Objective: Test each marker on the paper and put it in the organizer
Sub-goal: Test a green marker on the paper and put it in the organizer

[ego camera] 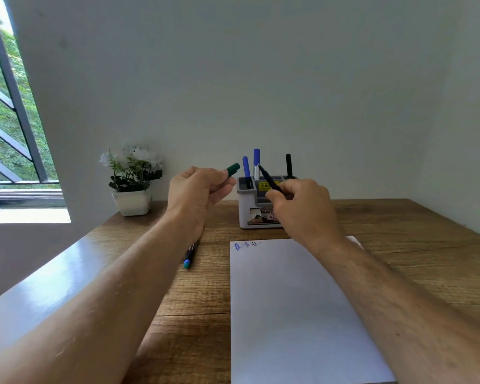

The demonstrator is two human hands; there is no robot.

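— Two hands are up over the desk (399, 217); what is each one holding?

— Left hand (198, 187) has its fingers curled round a green cap (233, 169); the cap sticks out past the thumb and forefinger, pointing up and to the right, toward the organizer (248, 209); right hand (302, 206) pinches a dark marker (270, 181) low on its barrel, fingers bunched tight around it.

— Which way does that marker lie against the fingers?

— Tilted; its free end rises up and to the left out of the fingertips, crossing in front of the organizer's rim; the gripped end is hidden inside the hand, so I cannot tell how much of it the palm covers; cap and marker are apart, with a clear gap between them.

— And the organizer itself?

— White and grey, standing at the back of the desk near the wall, partly behind the right hand; two blue markers (246, 166) stand upright in its left part and a black marker (288, 165) stands upright toward its right; a yellow sticker shows on it, too small to read.

— Where is the paper?

— White paper (288, 300) lies flat in front of the organizer, under the right forearm; a few small blue scribbles (247, 245) sit at its top left corner.

— Anything else on the desk?

— One more marker with a teal end (188, 259) lies just left of the paper, half hidden under the left wrist; a white pot of white flowers (132, 181) stands at the back left; a window (9, 106) shows at far left.
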